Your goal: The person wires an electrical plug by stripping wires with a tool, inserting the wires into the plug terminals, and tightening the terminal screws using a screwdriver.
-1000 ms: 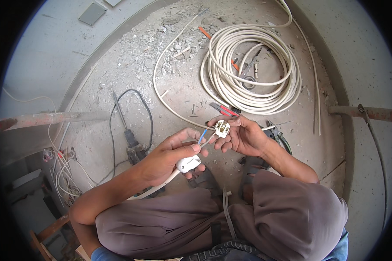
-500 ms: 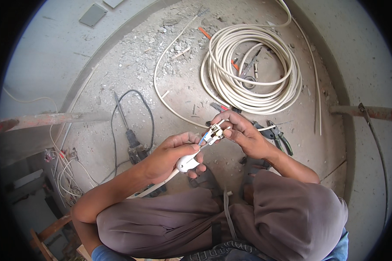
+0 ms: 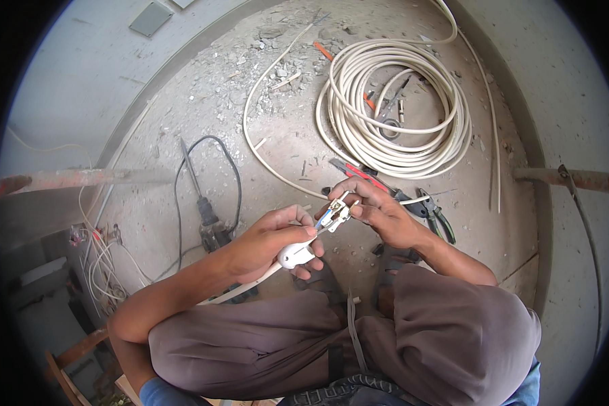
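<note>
Fingers of the right hand (image 3: 380,215) pinch the plug core (image 3: 335,212); those of the left hand (image 3: 277,237) grasp the white cover (image 3: 294,256) just beside it, their hold on the blue wire (image 3: 327,217) unclear. Pliers (image 3: 442,221) and a cable coil (image 3: 459,118) lie beyond.

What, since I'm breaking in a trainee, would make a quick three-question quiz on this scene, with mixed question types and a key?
1. Open: what colour is the bright wire at the white fitting that the right hand holds?
2. Multiple choice: where is the white cover? (a) in the right hand; (b) in the left hand; (c) in neither hand.
3. True or false: the pliers and the coil of cream cable both lie on the floor.

Key: 1. Blue. 2. (b). 3. True.
</note>
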A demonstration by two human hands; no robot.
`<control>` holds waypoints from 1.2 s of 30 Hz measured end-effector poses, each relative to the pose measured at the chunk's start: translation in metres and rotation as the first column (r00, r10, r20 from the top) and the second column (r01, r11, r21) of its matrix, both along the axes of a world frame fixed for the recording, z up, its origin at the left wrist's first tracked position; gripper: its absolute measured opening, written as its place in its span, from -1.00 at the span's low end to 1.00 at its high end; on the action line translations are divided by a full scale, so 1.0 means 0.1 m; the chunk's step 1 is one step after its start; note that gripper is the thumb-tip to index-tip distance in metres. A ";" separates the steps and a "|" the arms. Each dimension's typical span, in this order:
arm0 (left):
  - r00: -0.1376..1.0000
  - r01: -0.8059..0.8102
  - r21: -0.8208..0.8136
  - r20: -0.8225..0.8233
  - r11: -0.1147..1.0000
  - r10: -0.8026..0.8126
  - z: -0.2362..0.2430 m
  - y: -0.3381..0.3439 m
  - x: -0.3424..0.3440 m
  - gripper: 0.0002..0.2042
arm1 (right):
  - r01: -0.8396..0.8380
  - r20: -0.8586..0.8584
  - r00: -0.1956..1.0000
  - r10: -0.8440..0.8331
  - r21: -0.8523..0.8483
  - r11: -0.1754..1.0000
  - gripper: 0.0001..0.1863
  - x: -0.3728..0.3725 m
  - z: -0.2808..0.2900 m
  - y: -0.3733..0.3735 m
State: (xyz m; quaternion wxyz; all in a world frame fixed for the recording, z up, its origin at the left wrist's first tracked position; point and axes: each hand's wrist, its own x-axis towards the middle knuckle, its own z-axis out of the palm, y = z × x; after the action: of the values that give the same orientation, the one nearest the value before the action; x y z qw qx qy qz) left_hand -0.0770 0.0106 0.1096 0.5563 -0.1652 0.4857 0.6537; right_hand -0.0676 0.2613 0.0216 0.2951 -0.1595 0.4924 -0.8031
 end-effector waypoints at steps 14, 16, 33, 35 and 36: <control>0.996 0.016 0.003 0.088 1.000 -0.017 0.05 0.00 -0.02 -0.83 | -0.041 0.002 0.999 0.041 0.017 0.999 -0.61 -0.02 0.01 0.04; 0.996 0.032 -0.016 0.088 0.999 -0.030 0.07 0.02 -0.02 -0.82 | -0.049 0.002 0.999 0.049 0.034 0.998 -0.61 -0.02 0.02 0.05; 0.988 0.136 -0.059 0.077 0.989 -0.131 0.14 -0.03 -0.08 -0.80 | -0.125 -0.108 0.985 0.137 0.108 0.986 -0.70 -0.12 0.09 0.05; 0.987 0.146 -0.058 0.083 0.988 -0.141 0.13 -0.04 -0.08 -0.80 | -0.136 -0.129 0.980 0.148 0.103 0.985 -0.69 -0.13 0.07 0.05; 0.987 0.140 -0.057 0.086 0.988 -0.135 0.13 -0.04 -0.08 -0.79 | -0.135 -0.134 0.980 0.149 0.105 0.985 -0.69 -0.13 0.08 0.05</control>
State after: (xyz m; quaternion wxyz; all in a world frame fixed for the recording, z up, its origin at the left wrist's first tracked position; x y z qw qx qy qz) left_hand -0.0854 0.0061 0.1227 0.6140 -0.1751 0.4931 0.5909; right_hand -0.0804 0.2661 0.0294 0.3235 -0.2363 0.5372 -0.7423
